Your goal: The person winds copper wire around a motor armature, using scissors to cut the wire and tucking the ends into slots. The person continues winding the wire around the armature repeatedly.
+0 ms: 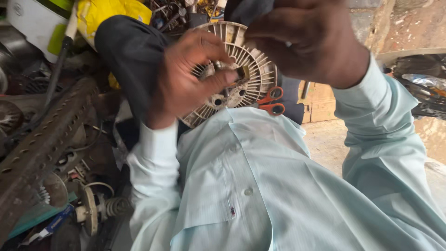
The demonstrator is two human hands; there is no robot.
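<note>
A round pale metal motor end cover with radial fins is held up in front of my chest. My right hand grips its upper right rim. The fingers of my left hand pinch a small metal part at the cover's centre hub. Both arms wear pale green shirt sleeves. Dark trousers over a knee show behind the left hand.
Orange-handled scissors lie just behind the cover. A rusty perforated metal bar slants along the left, among motor parts, a spring and wires. A yellow bag sits top left. Wooden boards and bare concrete floor are at right.
</note>
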